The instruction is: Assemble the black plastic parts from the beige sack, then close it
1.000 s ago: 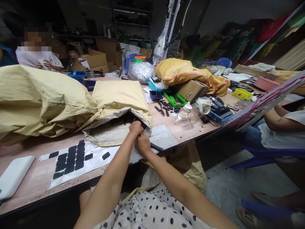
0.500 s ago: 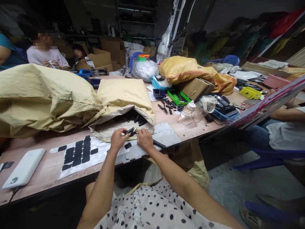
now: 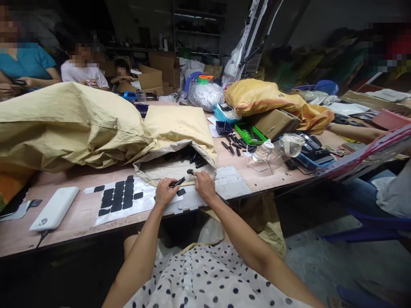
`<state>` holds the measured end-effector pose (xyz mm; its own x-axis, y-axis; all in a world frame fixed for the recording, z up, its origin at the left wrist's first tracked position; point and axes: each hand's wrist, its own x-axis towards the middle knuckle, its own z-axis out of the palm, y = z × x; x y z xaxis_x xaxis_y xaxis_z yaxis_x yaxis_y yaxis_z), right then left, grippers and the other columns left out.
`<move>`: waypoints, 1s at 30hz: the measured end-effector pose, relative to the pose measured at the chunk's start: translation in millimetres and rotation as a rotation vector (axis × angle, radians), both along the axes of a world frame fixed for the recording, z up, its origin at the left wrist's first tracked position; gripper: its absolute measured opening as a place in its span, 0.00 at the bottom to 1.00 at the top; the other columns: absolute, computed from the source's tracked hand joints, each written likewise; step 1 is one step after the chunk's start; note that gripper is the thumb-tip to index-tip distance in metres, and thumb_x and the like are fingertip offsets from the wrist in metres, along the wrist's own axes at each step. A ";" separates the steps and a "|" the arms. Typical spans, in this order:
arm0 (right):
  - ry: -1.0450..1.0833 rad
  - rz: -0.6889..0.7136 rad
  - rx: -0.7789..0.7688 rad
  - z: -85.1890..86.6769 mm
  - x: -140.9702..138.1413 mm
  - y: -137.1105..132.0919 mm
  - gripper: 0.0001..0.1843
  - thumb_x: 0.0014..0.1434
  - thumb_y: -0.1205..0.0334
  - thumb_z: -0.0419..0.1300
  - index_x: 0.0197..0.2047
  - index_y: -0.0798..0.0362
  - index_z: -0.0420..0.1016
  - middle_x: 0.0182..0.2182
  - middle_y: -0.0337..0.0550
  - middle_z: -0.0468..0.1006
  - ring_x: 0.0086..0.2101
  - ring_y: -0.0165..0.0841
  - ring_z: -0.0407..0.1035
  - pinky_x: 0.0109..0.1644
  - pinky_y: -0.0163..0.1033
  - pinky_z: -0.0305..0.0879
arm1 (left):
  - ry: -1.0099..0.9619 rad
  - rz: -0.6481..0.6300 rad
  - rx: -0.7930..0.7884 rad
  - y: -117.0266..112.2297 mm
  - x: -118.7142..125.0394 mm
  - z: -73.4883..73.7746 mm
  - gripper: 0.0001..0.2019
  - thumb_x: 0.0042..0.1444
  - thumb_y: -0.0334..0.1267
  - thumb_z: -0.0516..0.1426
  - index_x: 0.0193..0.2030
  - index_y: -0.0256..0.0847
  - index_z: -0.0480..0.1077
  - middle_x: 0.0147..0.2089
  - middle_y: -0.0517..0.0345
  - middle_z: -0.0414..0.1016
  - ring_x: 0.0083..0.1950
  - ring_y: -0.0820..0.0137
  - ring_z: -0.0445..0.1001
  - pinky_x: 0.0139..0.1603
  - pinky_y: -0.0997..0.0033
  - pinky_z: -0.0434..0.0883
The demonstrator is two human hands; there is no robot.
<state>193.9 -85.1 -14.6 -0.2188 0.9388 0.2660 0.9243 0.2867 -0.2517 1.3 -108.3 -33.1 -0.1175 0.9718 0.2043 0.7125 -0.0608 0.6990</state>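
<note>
My left hand [image 3: 165, 191] is closed around a thin black stick-shaped part [image 3: 177, 182] that points up to the right. My right hand [image 3: 204, 185] pinches a small black piece [image 3: 190, 172] just beyond that part's tip. Both hands rest at the mouth of an open beige sack [image 3: 176, 141] with several more black parts [image 3: 192, 157] inside. A white sheet with rows of black oval pads [image 3: 120, 199] lies to the left of my left hand. One loose black pad [image 3: 180, 192] sits between my hands.
A white power bank [image 3: 54, 208] lies near the table's left front edge. A big beige sack [image 3: 67, 124] fills the left. Green tray [image 3: 249, 134], loose black parts, clear jars [image 3: 263, 150] and a yellow bag [image 3: 272, 100] crowd the right. Other people sit around the table.
My hands came out of the sack mouth toward me and separated; the left now holds a black stick part and the right a small piece. The view shifted left.
</note>
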 end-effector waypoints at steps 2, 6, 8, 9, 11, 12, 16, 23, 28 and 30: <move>0.061 0.016 -0.005 2.7 -4.7 -4.6 0.17 0.70 0.64 0.49 0.53 0.48 0.78 0.42 0.46 0.77 0.41 0.35 0.70 0.44 0.36 0.64 | 0.008 0.005 -0.006 0.5 0.2 -1.2 0.07 0.49 0.34 0.63 0.36 0.48 0.80 0.38 0.57 0.80 0.44 0.61 0.74 0.48 0.63 0.72; 0.097 0.087 -0.023 9.9 -18.4 -14.4 0.17 0.71 0.63 0.50 0.52 0.45 0.78 0.41 0.42 0.78 0.40 0.33 0.71 0.43 0.33 0.64 | 0.007 -0.008 -0.035 1.9 -0.1 -2.4 0.08 0.49 0.35 0.63 0.37 0.49 0.80 0.37 0.58 0.80 0.44 0.62 0.74 0.47 0.63 0.71; 0.084 0.093 -0.020 14.1 -23.1 -17.8 0.16 0.71 0.62 0.50 0.53 0.45 0.78 0.41 0.42 0.78 0.40 0.32 0.72 0.42 0.33 0.64 | 0.000 -0.018 -0.046 2.6 -0.2 -2.4 0.08 0.49 0.35 0.63 0.38 0.48 0.80 0.38 0.58 0.80 0.45 0.62 0.74 0.47 0.63 0.71; 0.070 0.093 -0.025 16.3 -24.3 -19.0 0.16 0.71 0.62 0.50 0.52 0.46 0.78 0.41 0.42 0.78 0.40 0.32 0.72 0.42 0.33 0.64 | -0.002 -0.020 -0.051 2.9 -0.2 -2.4 0.08 0.49 0.35 0.63 0.38 0.48 0.81 0.38 0.57 0.80 0.45 0.62 0.74 0.47 0.63 0.71; 0.033 0.093 -0.058 20.7 -24.9 -20.2 0.15 0.71 0.62 0.51 0.49 0.46 0.79 0.40 0.42 0.78 0.39 0.32 0.72 0.40 0.33 0.64 | -0.006 -0.021 -0.057 3.3 0.0 -2.2 0.08 0.50 0.35 0.63 0.38 0.48 0.81 0.38 0.57 0.80 0.45 0.62 0.74 0.47 0.63 0.71; 0.015 0.090 -0.078 23.1 -24.5 -20.5 0.14 0.71 0.62 0.52 0.48 0.47 0.79 0.39 0.42 0.78 0.38 0.33 0.72 0.39 0.33 0.63 | -0.009 -0.020 -0.058 3.4 0.1 -2.0 0.08 0.50 0.35 0.63 0.38 0.48 0.80 0.38 0.57 0.80 0.45 0.62 0.74 0.47 0.63 0.71; 0.019 0.071 -0.094 31.5 -23.7 -21.7 0.14 0.71 0.62 0.52 0.48 0.47 0.79 0.39 0.42 0.79 0.38 0.32 0.73 0.39 0.33 0.64 | -0.025 -0.027 -0.057 2.4 0.7 0.4 0.08 0.49 0.35 0.63 0.37 0.48 0.80 0.39 0.57 0.80 0.45 0.62 0.74 0.48 0.63 0.71; 0.023 0.169 -0.167 30.1 -33.0 -31.7 0.15 0.70 0.62 0.51 0.52 0.48 0.78 0.42 0.44 0.79 0.41 0.33 0.73 0.40 0.34 0.64 | -0.079 0.071 -0.101 -2.6 4.4 7.6 0.17 0.48 0.35 0.64 0.46 0.47 0.74 0.36 0.62 0.78 0.44 0.63 0.75 0.44 0.66 0.70; 0.044 0.095 -0.117 27.9 -24.5 -16.0 0.16 0.71 0.62 0.50 0.52 0.48 0.78 0.43 0.45 0.78 0.43 0.34 0.72 0.43 0.35 0.64 | -0.062 0.067 -0.094 -3.5 6.6 8.5 0.17 0.48 0.33 0.64 0.47 0.47 0.73 0.37 0.62 0.78 0.45 0.64 0.75 0.45 0.67 0.70; 0.036 0.055 -0.085 26.0 -17.7 -5.2 0.16 0.70 0.63 0.51 0.51 0.48 0.79 0.44 0.47 0.78 0.44 0.35 0.71 0.44 0.35 0.64 | -0.021 0.056 -0.084 -3.2 7.0 8.3 0.15 0.48 0.32 0.63 0.44 0.47 0.74 0.37 0.61 0.79 0.45 0.63 0.75 0.45 0.66 0.70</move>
<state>176.2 -90.3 11.4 -0.2627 0.9450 0.1948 0.8975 0.3135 -0.3102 8.2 -111.5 -24.8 -0.1755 0.9772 0.1193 0.6982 0.0381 0.7149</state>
